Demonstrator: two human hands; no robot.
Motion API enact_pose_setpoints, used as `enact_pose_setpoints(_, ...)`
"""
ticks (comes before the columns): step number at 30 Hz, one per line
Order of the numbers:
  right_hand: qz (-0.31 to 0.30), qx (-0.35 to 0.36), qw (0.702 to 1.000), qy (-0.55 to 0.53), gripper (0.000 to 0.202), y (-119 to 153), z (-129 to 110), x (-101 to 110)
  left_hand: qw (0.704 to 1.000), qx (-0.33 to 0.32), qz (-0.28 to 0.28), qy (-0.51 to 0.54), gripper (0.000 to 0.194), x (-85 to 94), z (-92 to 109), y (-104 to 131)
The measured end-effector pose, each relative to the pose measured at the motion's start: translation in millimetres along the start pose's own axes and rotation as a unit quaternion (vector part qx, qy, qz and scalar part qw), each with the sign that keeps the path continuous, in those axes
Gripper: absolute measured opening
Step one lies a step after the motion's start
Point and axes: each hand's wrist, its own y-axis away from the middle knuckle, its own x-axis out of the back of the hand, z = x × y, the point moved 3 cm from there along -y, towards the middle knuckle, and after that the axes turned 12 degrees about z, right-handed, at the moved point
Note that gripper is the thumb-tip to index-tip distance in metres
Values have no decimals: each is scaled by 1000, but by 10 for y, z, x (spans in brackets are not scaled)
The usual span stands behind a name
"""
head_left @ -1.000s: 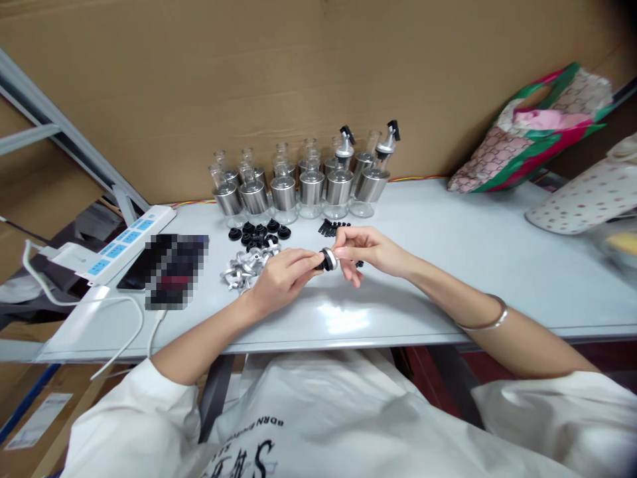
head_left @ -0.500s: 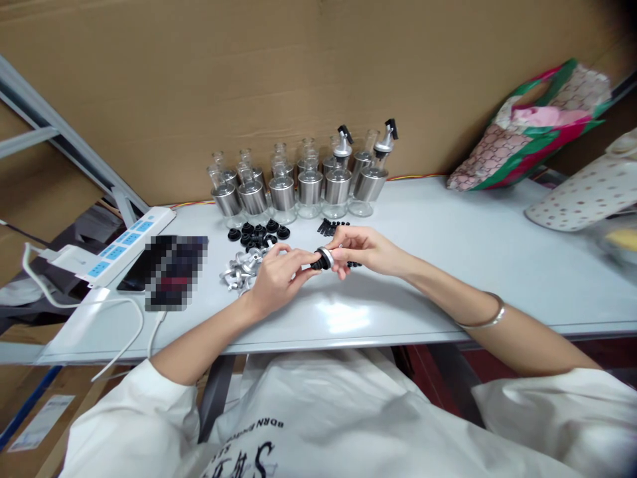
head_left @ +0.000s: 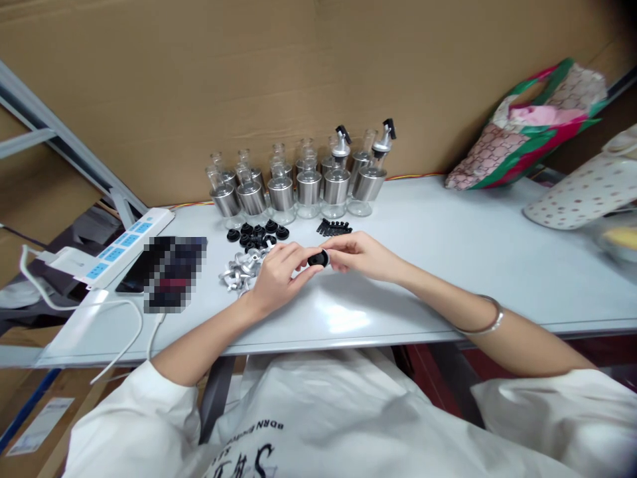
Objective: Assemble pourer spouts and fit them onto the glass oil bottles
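Observation:
Between my two hands is a bottle pourer top (head_left: 318, 259), its round black stopper side facing me with a thin silver rim at the edge. My left hand (head_left: 279, 275) pinches it between thumb and fingers. From the other side, the fingertips of my right hand (head_left: 365, 257) close on its silver rim. Close to my left hand lie a heap of silver pourer spouts (head_left: 241, 269) and a group of black stoppers (head_left: 259, 232). Small black caps (head_left: 334, 228) are lined up just beyond my right hand.
Glass bottles with steel sleeves (head_left: 283, 196) stand in rows at the back; two carry pourers (head_left: 341, 145). On the left are a power strip (head_left: 134, 242), blurred-out phones (head_left: 172, 275) and a white cable (head_left: 134, 332). A patterned bag (head_left: 522, 143) and a dotted container (head_left: 577, 192) occupy the right.
The pourer top has turned in my fingers, so its flat black side now faces me instead of its ribbed side. My right hand has shifted slightly, uncovering more of the small black caps.

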Motion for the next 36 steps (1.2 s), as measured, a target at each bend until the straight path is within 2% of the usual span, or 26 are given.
enact_pose_setpoints(2,-41,-54,996,-53,28,13,18,-28,1000,6,-4,5,19,-11,-18,13)
enact_pose_setpoints(4,-55,-69,992,-86,30,18,9,-40,1000,16,-10,17,19,-20,-33,25)
enact_pose_setpoints(7,-57,-52,992,-95,31,17,-23,-50,999,32,-12,38,17,-31,-50,39)
enact_pose_setpoints(11,-30,-21,996,-77,30,18,-54,-42,997,46,0,57,18,-36,-74,50)
enact_pose_setpoints(14,-28,-29,996,-86,30,24,-64,-35,994,62,4,92,21,-29,-86,58)
enact_pose_setpoints(17,-30,-44,993,-102,31,27,-66,-30,983,117,2,142,16,-32,-96,66)
enact_pose_setpoints(20,-20,-46,993,-107,32,17,-53,-18,954,223,11,201,8,-64,-117,79)
enact_pose_setpoints(24,-11,-25,994,-102,30,-1,-32,-8,897,343,28,277,17,-135,-132,107)
enact_pose_setpoints(27,-10,-16,995,-95,29,-1,-30,-7,867,383,24,318,22,-165,-128,119)
enact_pose_setpoints(36,-24,-3,996,-82,29,0,-6,-17,820,458,-7,344,25,-200,-103,163)
